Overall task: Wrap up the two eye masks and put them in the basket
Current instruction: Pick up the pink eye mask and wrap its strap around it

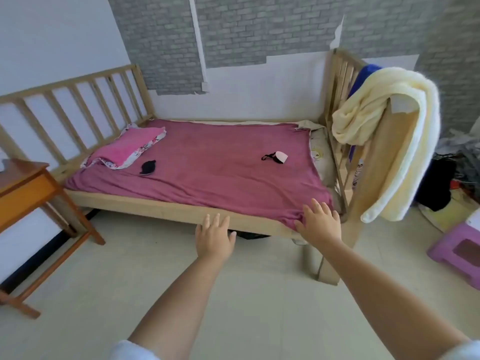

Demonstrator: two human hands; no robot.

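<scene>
Two eye masks lie on a magenta sheet (207, 175) covering a small wooden bed. A black eye mask (148, 167) rests near the pink pillow at the left. A pale pink eye mask with a black strap (278, 157) lies toward the right side. Both my arms reach forward over the floor. My left hand (214, 236) hovers in front of the bed's front rail, fingers spread, holding nothing. My right hand (320, 222) is over the sheet's near right corner, fingers apart and empty. No basket is in view.
A pink pillow (124, 149) lies at the bed's head. A cream blanket (389, 126) hangs over the footboard on the right. A wooden desk (28, 193) stands at the left, a purple stool (459, 250) and piled clothes at the right.
</scene>
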